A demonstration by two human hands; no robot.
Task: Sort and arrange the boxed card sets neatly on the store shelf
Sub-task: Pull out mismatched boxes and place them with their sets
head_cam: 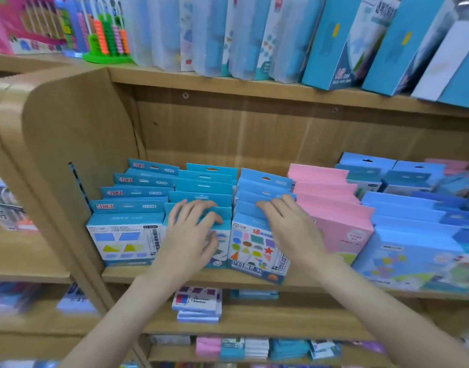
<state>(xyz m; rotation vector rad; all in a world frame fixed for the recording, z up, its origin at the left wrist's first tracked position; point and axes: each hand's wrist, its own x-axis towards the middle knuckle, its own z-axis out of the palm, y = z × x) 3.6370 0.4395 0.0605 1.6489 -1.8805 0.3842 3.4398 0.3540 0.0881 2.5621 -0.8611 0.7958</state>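
Note:
Rows of boxed card sets stand on the middle wooden shelf (175, 278). My left hand (192, 235) lies over the front teal box of the second row (222, 251), fingers curled over its top edge and thumb on its face. My right hand (289, 224) rests on the top flap of the front shapes box (254, 251) in the third row, fingers bent over the edge. A row of teal boxes with geometry pictures (124, 237) stands at the far left. Pink boxes (342, 227) and light blue boxes (414, 243) fill the rows to the right.
The shelf's rounded wooden side panel (69, 144) rises at the left. The upper shelf holds blue boxes (334, 41), clear packs and an abacus toy (106, 35). Lower shelves carry small packs (199, 304) and more coloured boxes (244, 346).

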